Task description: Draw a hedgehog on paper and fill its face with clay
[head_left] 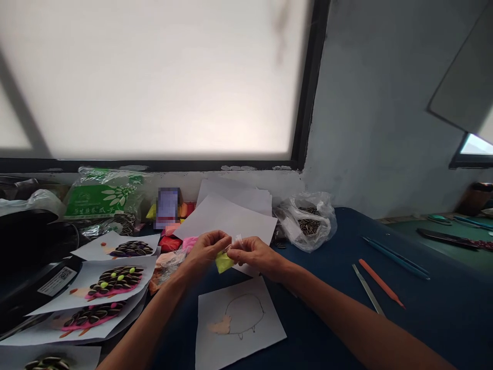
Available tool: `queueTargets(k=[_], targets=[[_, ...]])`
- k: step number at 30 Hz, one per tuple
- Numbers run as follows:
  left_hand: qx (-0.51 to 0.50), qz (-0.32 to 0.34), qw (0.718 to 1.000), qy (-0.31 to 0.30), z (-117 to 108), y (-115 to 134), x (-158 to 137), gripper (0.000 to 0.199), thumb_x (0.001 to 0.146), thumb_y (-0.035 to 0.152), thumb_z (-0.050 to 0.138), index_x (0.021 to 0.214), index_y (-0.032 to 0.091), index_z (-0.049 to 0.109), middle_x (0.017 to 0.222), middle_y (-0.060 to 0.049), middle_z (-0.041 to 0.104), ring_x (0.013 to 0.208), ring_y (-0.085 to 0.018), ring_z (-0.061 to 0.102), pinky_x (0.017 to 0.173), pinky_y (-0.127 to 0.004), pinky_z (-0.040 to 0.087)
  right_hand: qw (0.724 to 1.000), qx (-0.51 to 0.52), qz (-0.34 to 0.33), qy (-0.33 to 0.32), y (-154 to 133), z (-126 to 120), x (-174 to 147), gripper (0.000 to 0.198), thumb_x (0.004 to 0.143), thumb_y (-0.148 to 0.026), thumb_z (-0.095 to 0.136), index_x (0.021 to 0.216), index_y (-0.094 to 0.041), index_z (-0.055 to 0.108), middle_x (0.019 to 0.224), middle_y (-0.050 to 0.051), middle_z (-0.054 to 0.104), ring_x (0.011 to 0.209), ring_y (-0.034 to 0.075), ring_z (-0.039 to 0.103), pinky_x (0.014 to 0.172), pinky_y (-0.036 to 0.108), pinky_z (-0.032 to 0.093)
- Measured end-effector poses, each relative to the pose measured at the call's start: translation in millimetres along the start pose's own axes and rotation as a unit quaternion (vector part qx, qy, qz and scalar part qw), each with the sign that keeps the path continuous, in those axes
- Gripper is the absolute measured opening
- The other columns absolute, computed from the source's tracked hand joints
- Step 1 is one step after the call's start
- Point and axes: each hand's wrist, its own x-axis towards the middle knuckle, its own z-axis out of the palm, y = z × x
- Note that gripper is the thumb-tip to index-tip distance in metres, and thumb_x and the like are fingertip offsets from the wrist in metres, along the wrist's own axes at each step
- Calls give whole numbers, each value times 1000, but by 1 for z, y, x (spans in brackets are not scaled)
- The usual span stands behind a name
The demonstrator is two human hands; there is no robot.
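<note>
My left hand and my right hand are close together over the table, fingers pinched on a small clear plastic packet with bright yellow clay in its lower part. Some of the packet is hidden behind my fingers. Below my hands lies a white sheet with a pencil outline of a rounded animal with short legs. Peach-coloured clay covers its head at the left end of the outline.
Finished seed-and-clay hedgehog pictures lie at left. Behind are blank paper, coloured clay packs, a green seed bag and an open bag of sunflower seeds. Tweezers, an orange tool and a metal tool rest at right.
</note>
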Motion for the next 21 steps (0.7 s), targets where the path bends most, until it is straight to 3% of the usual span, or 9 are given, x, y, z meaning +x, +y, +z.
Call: queueTargets(k=[5, 10, 12, 15, 21], targets=[[-100, -2, 994, 35, 6, -2, 1, 39, 61, 48, 80, 71, 15, 61, 63, 4, 59, 56, -8, 53, 56, -20, 41, 998, -4, -20, 57, 8, 6, 3, 24, 76, -38, 67, 70, -15, 68, 66, -2, 55, 66, 12, 46, 67, 26, 35], [-234, -28, 969, 70, 8, -9, 3, 39, 57, 36, 86, 86, 16, 68, 84, -2, 67, 75, -12, 62, 71, -24, 51, 995, 5, -32, 90, 3, 2, 1, 27, 77, -38, 66, 94, -18, 73, 84, 2, 67, 80, 15, 56, 79, 30, 42], [-234, -38, 970, 51, 7, -11, 3, 38, 58, 33, 87, 87, 15, 70, 90, -5, 68, 81, -14, 63, 73, -25, 53, 995, 14, -42, 94, 1, 2, 1, 31, 77, -41, 67, 99, -20, 74, 95, 3, 70, 93, 19, 60, 89, 33, 43], [-207, -48, 977, 34, 6, -11, 2, 37, 57, 33, 88, 83, 13, 71, 85, -6, 70, 73, -13, 64, 68, -23, 53, 993, 25, -54, 102, 1, 5, 1, 35, 75, -45, 69, 101, -21, 74, 102, 5, 71, 106, 24, 60, 99, 39, 40], [-183, -58, 981, -16, 6, -11, 1, 42, 54, 36, 89, 84, 11, 73, 79, -7, 72, 71, -17, 69, 69, -26, 54, 990, 53, -54, 120, 6, 4, 2, 38, 76, -46, 68, 102, -19, 73, 102, 7, 71, 107, 23, 61, 97, 39, 43]])
